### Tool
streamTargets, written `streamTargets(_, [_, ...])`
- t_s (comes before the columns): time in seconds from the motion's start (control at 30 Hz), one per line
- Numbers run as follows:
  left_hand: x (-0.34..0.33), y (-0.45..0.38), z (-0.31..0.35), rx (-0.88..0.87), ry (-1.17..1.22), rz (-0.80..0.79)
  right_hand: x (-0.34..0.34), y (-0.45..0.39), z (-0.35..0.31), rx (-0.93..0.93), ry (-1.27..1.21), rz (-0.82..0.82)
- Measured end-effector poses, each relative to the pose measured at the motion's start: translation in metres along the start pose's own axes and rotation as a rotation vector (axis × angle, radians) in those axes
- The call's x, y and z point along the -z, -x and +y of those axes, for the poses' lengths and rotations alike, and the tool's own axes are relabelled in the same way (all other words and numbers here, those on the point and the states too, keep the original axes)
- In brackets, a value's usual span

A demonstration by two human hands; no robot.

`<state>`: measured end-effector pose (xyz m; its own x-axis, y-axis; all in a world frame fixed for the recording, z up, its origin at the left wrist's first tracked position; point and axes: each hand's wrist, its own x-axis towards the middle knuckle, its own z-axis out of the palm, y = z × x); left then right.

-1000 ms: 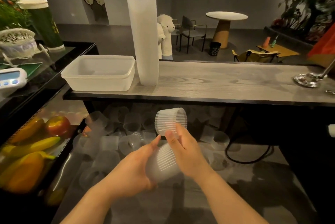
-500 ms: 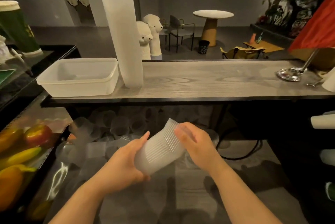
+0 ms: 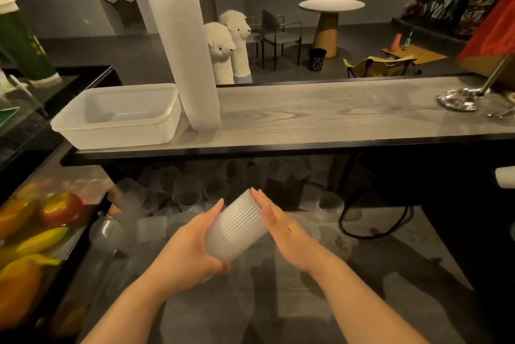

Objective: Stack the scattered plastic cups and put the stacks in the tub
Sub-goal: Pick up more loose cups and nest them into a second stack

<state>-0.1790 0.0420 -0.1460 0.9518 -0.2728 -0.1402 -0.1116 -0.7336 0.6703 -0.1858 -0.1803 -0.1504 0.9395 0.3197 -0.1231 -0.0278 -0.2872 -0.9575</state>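
A: Progress?

B: Partway, my read. One tall white ribbed stack of plastic cups [image 3: 181, 45] stands on the grey wood-grain counter [image 3: 320, 112], leaning a bit, just beside the translucent white rectangular plastic tub [image 3: 117, 118]. Looks like it's touching the tub's right end, can't be sure. Tub looks empty, so no stack is in it yet.

A: What's left?

B: Lots. Scattered clear plastic cups [image 3: 178, 196] lie on the lower shelf under the counter, mostly in shadow and blurred, can't count them. They need nesting, then every stack goes into the tub.

A: Hands?

B: Left hand [image 3: 186, 249] grips a short ribbed translucent cup stack [image 3: 237, 226] from below and the left side, fingers curled round its lower end, thumb along the side. Right hand [image 3: 284, 229] is flat, fingers straight, palm against the stack's upper right side and rim, pressing, not wrapping.

A: Where's the short stack relative to the grip?

B: Between the two hands, tilted, open end up and away toward the counter, base down in the left palm. It's held above the lower shelf, well below and in front of the tub.

A: Step?

B: Looks like seating a cup down into the held stack. How many cups are in it, can't tell.
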Motion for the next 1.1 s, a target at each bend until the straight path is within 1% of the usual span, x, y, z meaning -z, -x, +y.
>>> streamTargets(0.03, [-0.001,0.001,-0.003,0.018,0.000,-0.009,0.003,-0.001,0.006,-0.034,-0.077,0.007])
streamTargets(0.07, [-0.003,0.003,-0.006,0.037,0.003,-0.014,0.006,-0.005,0.017,-0.061,-0.112,0.068])
streamTargets(0.1, [-0.005,0.004,-0.009,0.057,0.009,-0.015,0.009,-0.009,0.030,-0.093,-0.064,0.175])
streamTargets(0.13, [-0.006,0.006,-0.012,0.076,0.019,-0.017,0.013,-0.015,0.051,-0.168,0.089,0.292])
streamTargets(0.17, [-0.007,0.009,-0.015,0.090,0.031,-0.018,0.018,-0.018,0.072,-0.301,0.294,0.362])
streamTargets(0.2, [-0.007,0.010,-0.018,0.099,0.041,-0.016,0.022,-0.021,0.092,-0.471,0.454,0.392])
streamTargets(0.23, [-0.006,0.011,-0.022,0.106,0.045,-0.008,0.025,-0.021,0.109,-0.591,0.537,0.385])
streamTargets(0.27, [-0.005,0.013,-0.025,0.116,0.048,0.002,0.026,-0.020,0.127,-0.630,0.596,0.347])
streamTargets(0.33, [0.000,0.015,-0.029,0.134,0.034,0.021,0.024,-0.016,0.147,-0.598,0.697,0.240])
streamTargets(0.37, [0.003,0.015,-0.031,0.134,0.017,0.028,0.024,-0.014,0.151,-0.566,0.690,0.233])
streamTargets(0.43, [0.006,0.015,-0.033,0.129,-0.010,0.039,0.025,-0.012,0.156,-0.531,0.599,0.234])
streamTargets(0.5, [0.008,0.015,-0.033,0.133,-0.017,0.032,0.026,-0.013,0.152,-0.452,0.536,0.244])
streamTargets(0.53, [0.008,0.014,-0.034,0.137,-0.014,0.021,0.027,-0.015,0.147,-0.425,0.465,0.275])
streamTargets(0.57, [0.008,0.013,-0.035,0.139,-0.013,0.003,0.026,-0.017,0.137,-0.408,0.330,0.313])
streamTargets(0.67, [0.003,0.010,-0.038,0.141,0.002,-0.052,0.026,-0.020,0.095,-0.253,-0.170,0.513])
streamTargets(0.7, [0.002,0.009,-0.038,0.142,0.011,-0.065,0.027,-0.021,0.080,-0.184,-0.309,0.536])
streamTargets(0.73, [0.000,0.009,-0.038,0.144,0.023,-0.075,0.029,-0.022,0.066,-0.133,-0.392,0.514])
streamTargets(0.77, [-0.001,0.009,-0.037,0.145,0.035,-0.083,0.029,-0.021,0.053,-0.093,-0.410,0.446])
streamTargets(0.8, [-0.002,0.009,-0.037,0.140,0.044,-0.087,0.027,-0.020,0.041,-0.073,-0.364,0.350])
streamTargets(0.87, [-0.001,0.010,-0.035,0.123,0.054,-0.095,0.021,-0.020,0.026,-0.067,-0.213,0.165])
streamTargets(0.93, [0.000,0.013,-0.035,0.104,0.056,-0.099,0.010,-0.024,0.015,-0.054,-0.076,0.062])
streamTargets(1.0, [0.001,0.017,-0.038,0.105,0.070,-0.089,0.001,-0.028,0.002,-0.015,-0.017,0.047])
streamTargets(1.1, [0.005,0.023,-0.043,0.107,0.090,-0.049,-0.012,-0.041,-0.010,0.029,0.098,0.114])
